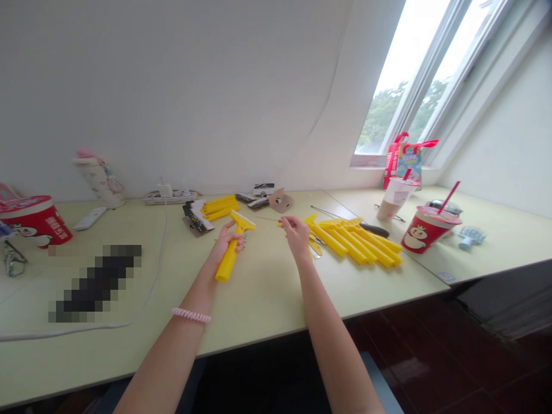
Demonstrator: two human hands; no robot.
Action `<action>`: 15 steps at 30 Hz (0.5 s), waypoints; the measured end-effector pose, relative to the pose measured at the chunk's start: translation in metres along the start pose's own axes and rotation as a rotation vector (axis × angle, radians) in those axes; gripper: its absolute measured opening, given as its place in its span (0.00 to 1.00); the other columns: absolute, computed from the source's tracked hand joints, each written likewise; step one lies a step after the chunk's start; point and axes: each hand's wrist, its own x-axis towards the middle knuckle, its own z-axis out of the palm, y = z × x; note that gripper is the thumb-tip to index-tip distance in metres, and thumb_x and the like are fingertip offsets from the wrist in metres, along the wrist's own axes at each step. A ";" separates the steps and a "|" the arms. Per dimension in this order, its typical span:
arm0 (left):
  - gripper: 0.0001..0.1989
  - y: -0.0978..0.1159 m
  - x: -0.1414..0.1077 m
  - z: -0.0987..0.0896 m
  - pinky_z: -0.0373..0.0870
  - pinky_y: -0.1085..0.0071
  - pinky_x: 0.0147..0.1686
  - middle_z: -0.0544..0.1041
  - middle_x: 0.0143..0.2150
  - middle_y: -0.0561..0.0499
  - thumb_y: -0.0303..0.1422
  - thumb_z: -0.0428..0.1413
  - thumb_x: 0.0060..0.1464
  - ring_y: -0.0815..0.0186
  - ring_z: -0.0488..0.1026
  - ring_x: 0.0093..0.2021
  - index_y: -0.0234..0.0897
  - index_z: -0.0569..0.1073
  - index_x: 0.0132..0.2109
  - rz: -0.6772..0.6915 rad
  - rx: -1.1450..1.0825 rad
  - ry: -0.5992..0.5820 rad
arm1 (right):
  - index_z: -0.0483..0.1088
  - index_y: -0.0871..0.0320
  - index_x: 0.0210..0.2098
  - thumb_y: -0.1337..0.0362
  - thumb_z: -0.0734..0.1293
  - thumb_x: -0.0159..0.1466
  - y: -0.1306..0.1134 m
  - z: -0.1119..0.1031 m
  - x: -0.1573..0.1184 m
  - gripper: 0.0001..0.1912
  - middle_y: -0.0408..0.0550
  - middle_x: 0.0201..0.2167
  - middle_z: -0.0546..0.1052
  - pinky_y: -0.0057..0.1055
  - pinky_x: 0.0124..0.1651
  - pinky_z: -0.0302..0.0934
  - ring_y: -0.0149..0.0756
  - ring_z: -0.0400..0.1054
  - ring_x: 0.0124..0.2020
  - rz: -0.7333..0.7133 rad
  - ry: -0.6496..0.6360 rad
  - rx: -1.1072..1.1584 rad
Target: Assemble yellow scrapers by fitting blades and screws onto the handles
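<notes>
A pale green counter point(259, 299) runs beneath a slanted window point(405, 86), carrying a fanned pile of yellow plastic scrapers point(356, 244) and a red paper cup point(426, 227) with a straw. Just left of the pile, the person's left hand point(226, 241), a pink coil bracelet point(191, 315) at the wrist, grips a matching yellow scraper point(227, 261) above the counter, fingers curled around its neck. The right hand point(296, 236) hovers nearby, fingers point(282, 222) pinched shut on something thin, too small to identify.
</notes>
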 end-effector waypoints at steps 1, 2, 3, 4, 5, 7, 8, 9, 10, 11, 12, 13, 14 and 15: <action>0.32 0.001 0.000 0.000 0.59 0.83 0.15 0.70 0.38 0.48 0.18 0.52 0.41 0.80 0.62 0.19 0.42 0.55 0.54 0.011 -0.027 0.018 | 0.71 0.59 0.32 0.56 0.64 0.54 0.003 -0.001 0.002 0.13 0.47 0.27 0.76 0.30 0.29 0.61 0.34 0.68 0.28 0.077 0.062 0.097; 0.32 0.002 -0.001 0.000 0.59 0.84 0.15 0.70 0.39 0.47 0.18 0.52 0.42 0.80 0.62 0.19 0.43 0.55 0.54 0.021 -0.049 0.032 | 0.71 0.59 0.34 0.55 0.64 0.53 0.006 -0.002 0.005 0.14 0.48 0.28 0.75 0.30 0.29 0.61 0.34 0.68 0.28 0.150 0.113 0.196; 0.32 0.003 -0.001 0.000 0.59 0.84 0.15 0.70 0.40 0.47 0.18 0.52 0.42 0.80 0.62 0.19 0.43 0.55 0.54 0.028 -0.066 0.042 | 0.71 0.58 0.34 0.56 0.65 0.53 0.010 -0.004 0.008 0.14 0.48 0.28 0.75 0.30 0.29 0.62 0.33 0.68 0.28 0.213 0.143 0.291; 0.32 0.004 -0.002 0.000 0.59 0.84 0.15 0.70 0.40 0.47 0.18 0.52 0.42 0.80 0.62 0.19 0.43 0.56 0.54 0.033 -0.079 0.047 | 0.70 0.57 0.33 0.56 0.65 0.53 0.013 -0.005 0.010 0.12 0.47 0.29 0.75 0.31 0.30 0.63 0.33 0.68 0.28 0.263 0.144 0.379; 0.31 0.005 -0.002 0.001 0.59 0.85 0.15 0.70 0.39 0.48 0.18 0.52 0.42 0.81 0.62 0.19 0.43 0.56 0.54 0.037 -0.090 0.052 | 0.69 0.56 0.32 0.57 0.64 0.53 0.016 -0.007 0.012 0.10 0.47 0.28 0.74 0.31 0.31 0.64 0.33 0.68 0.28 0.305 0.117 0.457; 0.31 0.006 -0.003 0.001 0.58 0.85 0.15 0.70 0.38 0.50 0.18 0.53 0.41 0.81 0.62 0.19 0.44 0.57 0.53 0.047 -0.107 0.061 | 0.66 0.54 0.30 0.58 0.63 0.55 0.019 -0.007 0.015 0.07 0.46 0.27 0.73 0.32 0.32 0.65 0.32 0.67 0.29 0.369 0.030 0.578; 0.30 0.007 -0.003 0.001 0.59 0.85 0.15 0.70 0.38 0.50 0.18 0.53 0.41 0.81 0.63 0.19 0.44 0.58 0.52 0.053 -0.116 0.067 | 0.65 0.54 0.30 0.59 0.63 0.56 0.020 -0.006 0.015 0.06 0.45 0.26 0.72 0.32 0.33 0.65 0.32 0.67 0.29 0.388 -0.009 0.622; 0.30 0.007 -0.004 0.001 0.59 0.85 0.15 0.70 0.38 0.51 0.18 0.53 0.41 0.81 0.63 0.19 0.45 0.58 0.52 0.060 -0.126 0.075 | 0.65 0.54 0.30 0.60 0.62 0.56 0.019 -0.003 0.013 0.05 0.44 0.25 0.71 0.33 0.33 0.65 0.32 0.67 0.29 0.401 -0.043 0.656; 0.30 0.008 -0.004 0.000 0.59 0.85 0.16 0.70 0.38 0.51 0.18 0.53 0.41 0.81 0.63 0.19 0.45 0.58 0.52 0.069 -0.137 0.084 | 0.64 0.54 0.30 0.61 0.62 0.56 0.019 0.002 0.011 0.04 0.43 0.24 0.70 0.33 0.34 0.65 0.31 0.66 0.28 0.408 -0.076 0.673; 0.30 0.008 -0.003 0.000 0.59 0.85 0.16 0.70 0.37 0.51 0.18 0.52 0.41 0.81 0.63 0.19 0.45 0.58 0.52 0.076 -0.147 0.095 | 0.64 0.54 0.31 0.62 0.62 0.56 0.018 0.007 0.008 0.04 0.42 0.23 0.68 0.33 0.34 0.64 0.31 0.66 0.27 0.409 -0.107 0.666; 0.30 0.009 -0.003 0.000 0.59 0.85 0.15 0.70 0.37 0.51 0.17 0.52 0.41 0.80 0.63 0.19 0.45 0.58 0.52 0.079 -0.156 0.105 | 0.63 0.54 0.31 0.63 0.62 0.55 0.017 0.013 0.004 0.04 0.40 0.21 0.66 0.32 0.34 0.64 0.30 0.64 0.26 0.410 -0.136 0.624; 0.30 0.009 -0.003 -0.001 0.59 0.85 0.15 0.69 0.37 0.52 0.17 0.52 0.41 0.80 0.62 0.19 0.45 0.58 0.52 0.079 -0.164 0.114 | 0.63 0.55 0.31 0.65 0.62 0.54 0.016 0.019 -0.001 0.04 0.39 0.21 0.64 0.31 0.33 0.63 0.30 0.63 0.24 0.411 -0.153 0.538; 0.30 0.009 -0.002 -0.001 0.59 0.85 0.15 0.69 0.37 0.52 0.17 0.52 0.41 0.81 0.62 0.19 0.45 0.58 0.51 0.078 -0.169 0.120 | 0.63 0.55 0.31 0.66 0.61 0.53 0.016 0.026 -0.005 0.04 0.39 0.20 0.64 0.30 0.31 0.62 0.29 0.61 0.23 0.398 -0.163 0.413; 0.30 0.008 -0.002 -0.002 0.59 0.85 0.15 0.69 0.37 0.52 0.17 0.51 0.41 0.81 0.62 0.19 0.45 0.58 0.51 0.080 -0.175 0.123 | 0.64 0.55 0.30 0.67 0.61 0.52 0.017 0.032 -0.010 0.04 0.39 0.21 0.64 0.30 0.30 0.60 0.29 0.61 0.23 0.368 -0.175 0.262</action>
